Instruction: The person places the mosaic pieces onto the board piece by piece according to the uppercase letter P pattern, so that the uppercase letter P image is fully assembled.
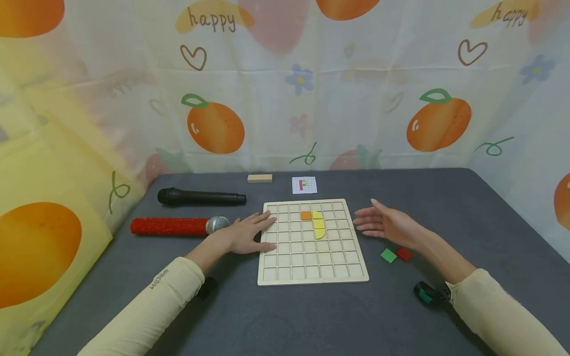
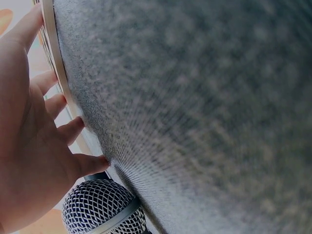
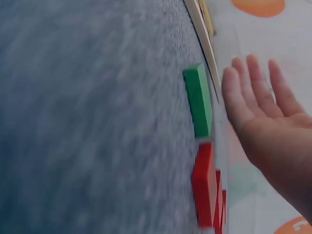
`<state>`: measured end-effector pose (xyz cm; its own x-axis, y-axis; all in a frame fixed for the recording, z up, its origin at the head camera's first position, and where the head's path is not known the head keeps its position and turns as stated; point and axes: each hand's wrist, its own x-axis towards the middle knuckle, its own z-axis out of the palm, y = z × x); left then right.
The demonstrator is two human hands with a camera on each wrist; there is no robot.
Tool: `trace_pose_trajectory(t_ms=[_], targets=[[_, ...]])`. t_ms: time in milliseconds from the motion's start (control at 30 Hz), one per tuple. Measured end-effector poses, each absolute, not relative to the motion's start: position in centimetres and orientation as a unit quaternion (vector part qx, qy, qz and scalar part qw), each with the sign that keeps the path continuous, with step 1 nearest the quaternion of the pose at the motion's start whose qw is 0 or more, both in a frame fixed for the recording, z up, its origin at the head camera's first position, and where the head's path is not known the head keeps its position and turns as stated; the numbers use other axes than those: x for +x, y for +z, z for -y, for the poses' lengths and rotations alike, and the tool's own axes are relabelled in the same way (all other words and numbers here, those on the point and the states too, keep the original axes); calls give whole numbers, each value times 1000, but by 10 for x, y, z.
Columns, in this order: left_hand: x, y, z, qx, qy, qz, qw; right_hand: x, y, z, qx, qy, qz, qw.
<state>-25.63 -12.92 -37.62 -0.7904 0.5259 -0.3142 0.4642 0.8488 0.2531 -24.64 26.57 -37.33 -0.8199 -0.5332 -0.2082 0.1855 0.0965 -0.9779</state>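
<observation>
Left hand point(image 1: 247, 235), fingers spread, rests on the left edge of the pale wooden grid board point(image 1: 310, 259), mid-table. Right hand point(image 1: 392, 225) just off the right edge, fingers extended, slightly parted, pinching nothing. Steadying likely works best with light, flat pressure, clear of the orange square tile point(image 1: 306, 215) and yellow round-ended column point(image 1: 319, 224) on the grid. Red glittery microphone point(image 1: 169, 226) crowds left fingers; green square tile point(image 1: 389, 255) and red square tile point(image 1: 404, 253) lie near right wrist, easily brushed.
</observation>
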Motion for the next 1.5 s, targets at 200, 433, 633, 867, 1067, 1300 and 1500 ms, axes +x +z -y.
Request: trace_pose_trajectory(t_ms=[200,433,633,867,1067,1300,1500], targets=[[-257,-378,130,264,82,-942,190,-238,-375,-275,-135,-609,-732,272],[-257,-379,130,269,82,-940,194,-231,-377,-285,-191,-539,-772,278],[-258,-378,130,265,79,-942,193,-226,-376,-293,-224,-488,-803,259],[-259,-379,130,264,76,-942,192,-221,-377,-303,-304,-447,-806,240],[-259,-379,130,265,81,-942,191,-218,-376,-309,-301,-427,-814,254],[-259,-379,131,268,79,-941,193,-216,-377,-312,-318,-419,-813,250],[-259,-379,130,267,79,-941,191,-216,-377,-311,-324,-420,-810,250]])
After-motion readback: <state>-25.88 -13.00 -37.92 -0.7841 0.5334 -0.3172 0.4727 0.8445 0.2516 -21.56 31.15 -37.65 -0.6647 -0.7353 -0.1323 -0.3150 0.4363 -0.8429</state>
